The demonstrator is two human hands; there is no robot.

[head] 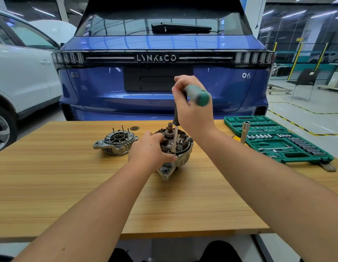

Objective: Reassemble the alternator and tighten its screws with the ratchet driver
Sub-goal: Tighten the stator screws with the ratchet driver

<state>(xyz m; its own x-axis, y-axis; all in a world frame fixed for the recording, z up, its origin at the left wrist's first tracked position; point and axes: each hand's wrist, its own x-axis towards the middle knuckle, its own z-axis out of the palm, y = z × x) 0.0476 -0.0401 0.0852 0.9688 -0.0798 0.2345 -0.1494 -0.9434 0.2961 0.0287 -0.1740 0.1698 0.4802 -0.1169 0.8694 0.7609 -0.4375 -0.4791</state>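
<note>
The open alternator body (180,146), with its copper windings and rotor shaft showing, stands on the wooden table (69,176). My left hand (149,148) grips its left side, thumb near the rim. My right hand (190,106) holds the green-handled ratchet driver (197,95) upright. The driver's metal shaft (174,140) points down to the housing's front rim, next to my left thumb. The separate rear housing cover (116,141), with several long bolts sticking up from it, lies to the left of the body.
An open green socket set case (278,140) lies at the table's right end, a tall socket (244,131) standing at its near-left edge beside something yellow. A small dark disc (134,128) lies behind the cover. A blue car (164,76) stands just beyond the table, a white car (18,76) at left.
</note>
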